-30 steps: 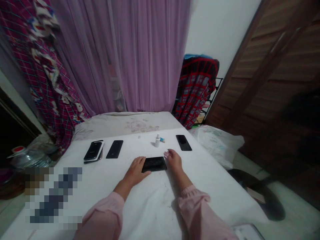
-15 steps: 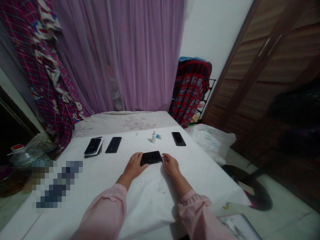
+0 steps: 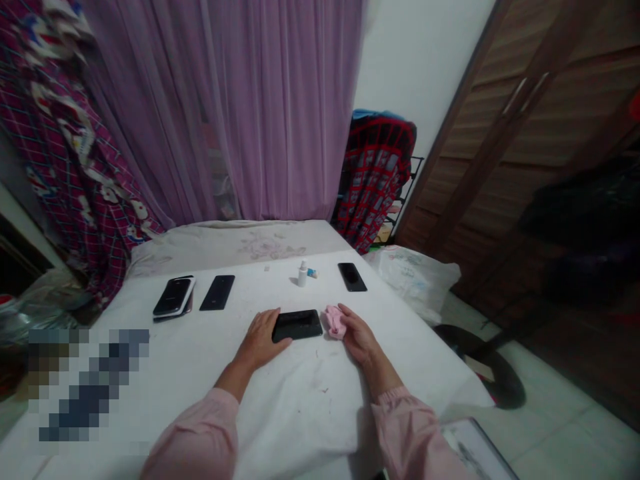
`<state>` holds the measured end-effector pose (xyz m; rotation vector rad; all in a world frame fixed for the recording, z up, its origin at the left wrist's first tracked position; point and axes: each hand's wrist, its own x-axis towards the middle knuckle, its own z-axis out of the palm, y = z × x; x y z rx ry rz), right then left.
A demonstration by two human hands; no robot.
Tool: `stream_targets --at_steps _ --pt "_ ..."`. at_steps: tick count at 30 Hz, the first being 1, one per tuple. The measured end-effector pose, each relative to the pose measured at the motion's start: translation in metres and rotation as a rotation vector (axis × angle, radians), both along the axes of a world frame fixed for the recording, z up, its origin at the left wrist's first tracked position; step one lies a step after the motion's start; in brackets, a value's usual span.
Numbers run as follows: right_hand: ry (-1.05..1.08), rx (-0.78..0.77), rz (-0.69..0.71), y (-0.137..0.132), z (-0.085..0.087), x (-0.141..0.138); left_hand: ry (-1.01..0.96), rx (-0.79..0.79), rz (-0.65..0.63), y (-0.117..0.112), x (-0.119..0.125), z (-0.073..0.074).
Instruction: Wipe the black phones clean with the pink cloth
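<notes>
A black smartphone (image 3: 299, 325) lies lengthwise across the white sheet in front of me. My left hand (image 3: 260, 339) grips its left end, thumb along the near edge and fingers at the far edge. Just off the phone's right end, my right hand (image 3: 357, 333) is closed on a crumpled pink cloth (image 3: 335, 323), which shows between thumb and fingers. Beyond the phone stands a small white bottle (image 3: 303, 274), with a small blue-and-white item (image 3: 313, 273) beside it.
Another dark phone (image 3: 352, 277) lies at the far right. To the left are a dark phone (image 3: 217, 293) and a small stack of phones (image 3: 173, 296). A blurred-out patch (image 3: 95, 387) covers the near left. A plastic bag (image 3: 415, 277) sits beyond the right edge.
My right hand has drawn slightly right, away from the phone's end, and turned so the pink cloth shows clearly. My left hand stays on the phone. The whole view has shifted a little.
</notes>
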<state>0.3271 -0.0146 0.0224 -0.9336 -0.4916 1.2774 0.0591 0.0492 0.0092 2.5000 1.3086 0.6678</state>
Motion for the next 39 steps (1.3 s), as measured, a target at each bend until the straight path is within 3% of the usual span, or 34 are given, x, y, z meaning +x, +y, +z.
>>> stream_targets --at_steps 9,15,21,26,29,33,36,39 --pt "0.094 -0.018 0.060 0.007 0.010 -0.011 -0.042 -0.013 0.001 -0.011 -0.001 0.003" --pt "0.085 0.031 0.107 0.031 0.025 -0.059 -0.134 0.043 0.026 -0.016 -0.003 0.007" --pt "0.041 -0.022 0.155 0.039 0.013 -0.104 -0.385 0.089 0.030 -0.015 -0.002 0.006" --pt "-0.120 -0.022 0.192 0.033 0.001 -0.113 -0.549 -0.169 0.181 -0.021 0.003 0.009" --pt "-0.315 0.039 0.194 0.031 0.003 -0.111 -0.624 -0.290 0.200 -0.024 0.001 0.011" --pt "-0.583 0.163 0.224 0.030 0.009 -0.109 -0.672 -0.168 0.144 -0.023 -0.004 0.015" --pt "-0.557 0.175 0.227 0.032 0.010 -0.108 -0.675 -0.080 0.029 -0.023 -0.005 0.020" --pt "-0.499 0.164 0.219 0.035 0.008 -0.107 -0.667 -0.116 -0.029 -0.026 -0.004 0.027"
